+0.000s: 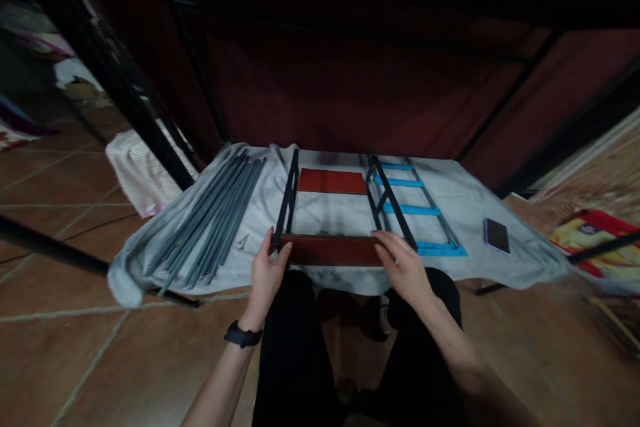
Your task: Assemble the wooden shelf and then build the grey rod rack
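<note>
A reddish-brown board [334, 251] lies across the near ends of two black metal side frames. At its left end, my left hand [267, 267] closes on the corner, thumb on the near side and fingers by the left black frame [289, 203]. My right hand [406, 270] grips the right end, thumb and fingers bent over the board beside the right black frame [395, 207]. Farther back, an orange-red panel [332, 181] sits between the same two frames. The undersides of the board's ends are hidden by my fingers.
On the pale cloth [345, 213], a bundle of grey metal tubes [215, 213] lies left, with small screws [243, 241] beside it. Right of the frames are a blue-runged rack [415, 209] and a phone [497, 236]. Dark bars and a maroon panel [340, 93] stand behind.
</note>
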`<state>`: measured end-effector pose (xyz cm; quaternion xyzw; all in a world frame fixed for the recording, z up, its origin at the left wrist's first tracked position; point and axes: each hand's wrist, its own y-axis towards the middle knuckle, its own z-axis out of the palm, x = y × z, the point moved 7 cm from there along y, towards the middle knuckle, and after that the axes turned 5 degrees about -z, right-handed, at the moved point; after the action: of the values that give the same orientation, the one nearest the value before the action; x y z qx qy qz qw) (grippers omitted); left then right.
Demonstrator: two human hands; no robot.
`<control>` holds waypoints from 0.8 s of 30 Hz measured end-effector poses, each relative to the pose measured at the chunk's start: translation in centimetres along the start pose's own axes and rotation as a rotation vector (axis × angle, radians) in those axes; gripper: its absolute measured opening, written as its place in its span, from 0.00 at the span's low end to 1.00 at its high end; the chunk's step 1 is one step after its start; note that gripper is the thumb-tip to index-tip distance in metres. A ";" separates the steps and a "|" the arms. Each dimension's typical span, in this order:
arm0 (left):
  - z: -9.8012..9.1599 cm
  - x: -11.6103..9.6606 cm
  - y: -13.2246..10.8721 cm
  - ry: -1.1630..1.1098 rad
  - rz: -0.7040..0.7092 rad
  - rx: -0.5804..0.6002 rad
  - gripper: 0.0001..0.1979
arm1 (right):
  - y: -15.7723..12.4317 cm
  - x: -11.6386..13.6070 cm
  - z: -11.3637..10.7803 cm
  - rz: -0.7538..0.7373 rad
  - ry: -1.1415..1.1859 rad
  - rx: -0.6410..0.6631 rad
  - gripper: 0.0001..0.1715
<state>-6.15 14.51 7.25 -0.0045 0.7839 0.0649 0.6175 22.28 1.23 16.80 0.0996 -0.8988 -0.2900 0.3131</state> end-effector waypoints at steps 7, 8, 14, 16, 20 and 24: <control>0.0 -0.9 0.5 0.159 0.055 -0.129 0.30 | -10.7 -16.0 -10.7 0.688 0.267 -0.486 0.23; 0.0 -1.0 0.4 0.181 0.065 -0.134 0.30 | -10.7 -16.9 -10.2 0.714 0.330 -0.458 0.24; -0.1 -0.8 1.1 0.217 0.096 -0.092 0.30 | -6.5 -17.3 -3.8 0.714 0.630 -0.342 0.27; -0.2 -0.6 1.4 0.231 0.089 -0.086 0.31 | -5.3 -17.0 -2.5 0.699 0.660 -0.347 0.25; 0.0 -1.1 1.3 0.316 0.079 -0.085 0.31 | -5.0 -16.9 -1.8 0.694 0.730 -0.352 0.23; 0.3 -2.1 0.6 0.365 0.103 -0.105 0.32 | -5.3 -17.1 -2.0 0.651 0.694 -0.274 0.20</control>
<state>-5.44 14.97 9.28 -0.0083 0.8776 0.1352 0.4598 36.94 2.21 6.37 -0.1376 -0.6797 -0.2425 0.6784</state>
